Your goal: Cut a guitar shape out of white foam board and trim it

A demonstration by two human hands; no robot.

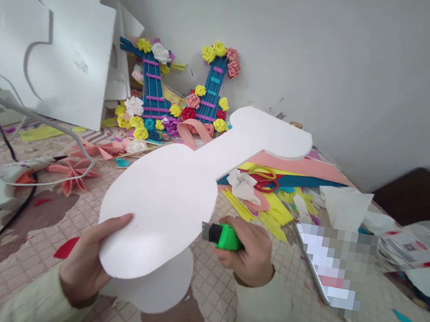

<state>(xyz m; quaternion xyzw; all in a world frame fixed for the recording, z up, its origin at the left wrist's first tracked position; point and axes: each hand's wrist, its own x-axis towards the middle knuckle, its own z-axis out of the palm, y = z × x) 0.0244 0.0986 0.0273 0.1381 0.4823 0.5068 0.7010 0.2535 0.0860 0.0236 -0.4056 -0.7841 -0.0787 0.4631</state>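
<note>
A white guitar-shaped board (167, 197) is held up over the table, its neck pointing away to the upper right. My left hand (87, 260) grips the lower left edge, thumb on top and the fingers hidden beneath. In my right hand (251, 250) is a green utility knife (230, 237), its blade out and pointing left at the board's right edge; whether the blade touches the edge I cannot tell. Below the board lies another white rounded piece (160, 284), mostly covered by it.
Two guitars decorated with paper flowers (210, 93) lean at the wall. A glue gun (13, 184) with cables lies left, near a pink paper star (73, 172). Scissors (265, 181) rest among crepe paper scraps (275, 216). A phone (317, 265) lies right. A cut-out white board (68, 46) stands left.
</note>
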